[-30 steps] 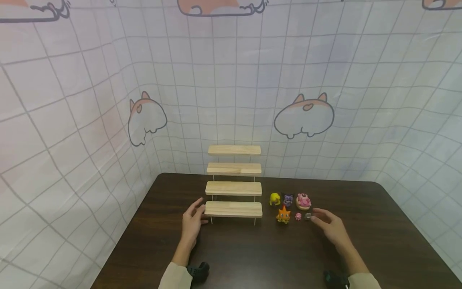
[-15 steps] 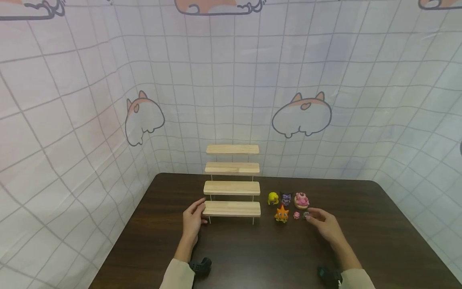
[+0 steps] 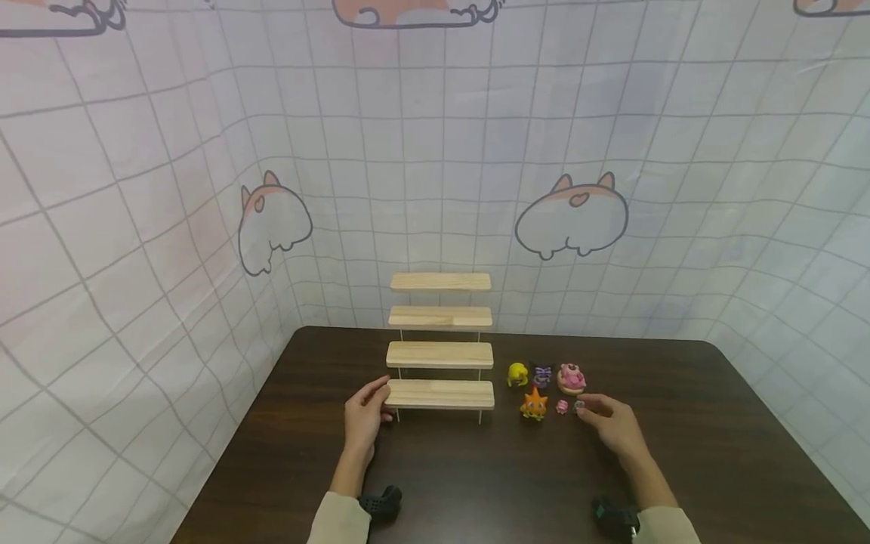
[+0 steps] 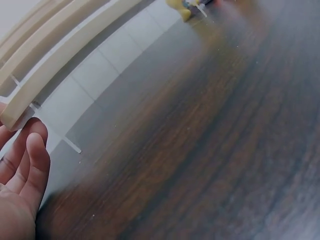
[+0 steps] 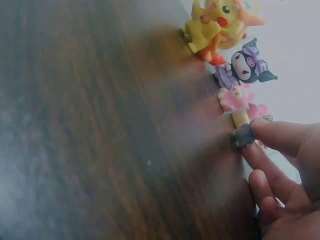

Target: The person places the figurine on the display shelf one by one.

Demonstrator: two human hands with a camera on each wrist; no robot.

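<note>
A stepped wooden display shelf [image 3: 440, 393] with several pale tiers stands mid-table in the head view. My left hand [image 3: 363, 415] grips the left end of its lowest tier. That tier's end [image 4: 20, 107] touches the fingers in the left wrist view. On the right, my right hand [image 3: 617, 429] pinches a tiny grey figurine [image 5: 244, 135] between thumb and index finger, low against the tabletop; the fingers partly cover it. Just left of it sits a tiny pink figurine [image 3: 562, 406]. A larger pink figurine [image 3: 572, 378] on a round base stands behind.
An orange spiky figurine [image 3: 534, 406], a yellow figurine [image 3: 517, 374] and a purple-and-black figurine [image 3: 541, 376] stand between the shelf and my right hand. Dark wooden tabletop [image 3: 476, 476] lies in front. A white grid-patterned cloth [image 3: 435, 204] hangs behind and at the sides.
My right hand has moved slightly left onto the tiny grey figurine, and its thumb and index finger have come together on it. The left hand stays at the shelf's end.
</note>
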